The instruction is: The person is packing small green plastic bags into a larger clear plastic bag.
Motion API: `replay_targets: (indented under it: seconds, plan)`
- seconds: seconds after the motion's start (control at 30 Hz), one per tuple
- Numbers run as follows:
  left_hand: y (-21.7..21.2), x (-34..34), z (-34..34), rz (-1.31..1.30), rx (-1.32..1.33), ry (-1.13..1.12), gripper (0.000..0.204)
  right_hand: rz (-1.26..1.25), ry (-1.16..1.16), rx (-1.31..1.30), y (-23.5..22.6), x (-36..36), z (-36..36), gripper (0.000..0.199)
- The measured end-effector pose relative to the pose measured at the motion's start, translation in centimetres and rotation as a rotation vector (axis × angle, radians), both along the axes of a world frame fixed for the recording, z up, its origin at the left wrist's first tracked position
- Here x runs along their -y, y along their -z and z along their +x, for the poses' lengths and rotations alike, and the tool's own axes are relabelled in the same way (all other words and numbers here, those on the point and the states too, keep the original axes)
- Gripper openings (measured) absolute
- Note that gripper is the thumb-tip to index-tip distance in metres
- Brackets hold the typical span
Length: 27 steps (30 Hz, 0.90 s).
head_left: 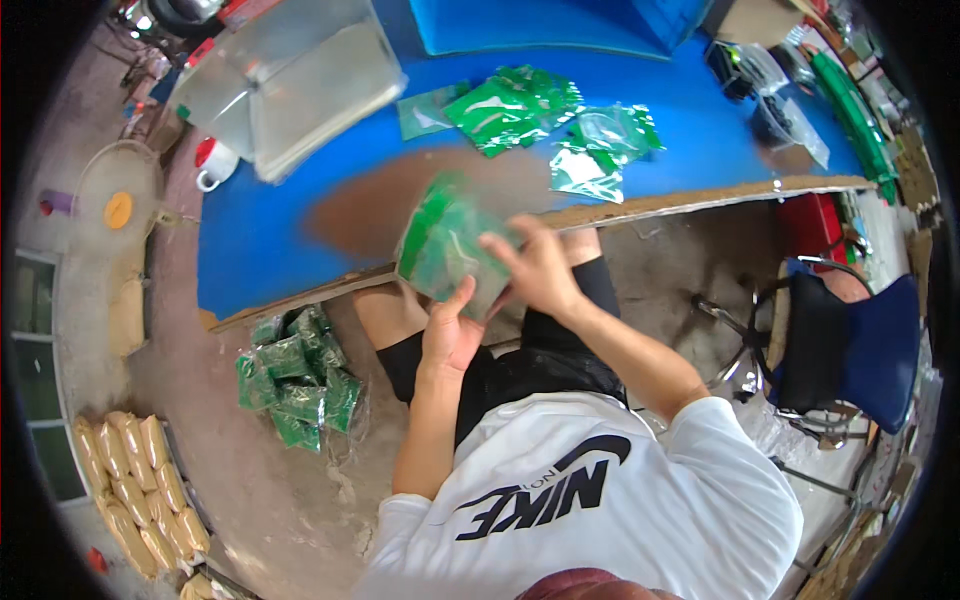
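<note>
Above my lap, at the near edge of the blue table [265, 235], I hold a clear plastic bag with a green band [432, 222], tilted and partly smeared by motion. My left hand [452, 338] grips its lower end, thumb on top and the other fingers mostly behind it. At the bag's right side, my right hand [545, 270] is closed on it with bent, slightly blurred fingers. Beyond, on the table, lies a heap of flat green-and-clear bags [505, 112], with more shiny bags [588, 172] to its right near the edge.
A stack of clear plastic sheets [315, 105] and a red-and-white mug [214, 165] occupy the table's left. At the back is a blue bin [550, 28]. Filled green packets [300, 375] lie on the floor to the left, near tan packages [140, 490]. A chair [865, 345] stands right.
</note>
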State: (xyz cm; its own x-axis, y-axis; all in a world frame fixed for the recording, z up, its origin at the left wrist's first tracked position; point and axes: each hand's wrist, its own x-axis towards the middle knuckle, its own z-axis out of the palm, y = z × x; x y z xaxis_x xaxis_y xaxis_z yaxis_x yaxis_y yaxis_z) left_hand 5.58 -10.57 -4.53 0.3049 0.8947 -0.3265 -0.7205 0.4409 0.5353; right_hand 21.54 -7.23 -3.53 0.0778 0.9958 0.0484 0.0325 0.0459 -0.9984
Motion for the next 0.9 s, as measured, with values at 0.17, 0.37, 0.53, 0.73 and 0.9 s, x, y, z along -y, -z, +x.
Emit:
replay_targets:
  seconds: [0.17, 0.37, 0.53, 0.73, 0.9]
  plan:
    - [2.1, 0.6, -0.8, 0.04, -0.219, -0.199, 0.049, 0.338, 0.282, 0.903, -1.5, 0.3, 4.4, 0.047]
    - [2.4, 0.6, -2.1, -0.059, -0.243, -0.179, 0.048, 0.607, 0.057, 1.226, 0.7, -0.6, 9.8, 0.044]
    - [0.0, 1.0, -1.8, -0.104, -0.195, -0.152, 0.045, 0.677, -0.034, 0.812, -0.2, -1.3, 8.0, 0.031]
    - [0.7, 1.0, -1.7, -0.042, -0.159, -0.12, 0.041, 0.786, -0.219, 0.69, -1.8, 1.8, -0.2, 0.026]
    - [-1.4, 1.0, -2.7, 0.017, 0.24, -0.134, 0.045, 0.562, -0.446, 0.67, -2.6, 2.8, -2.8, 0.03]
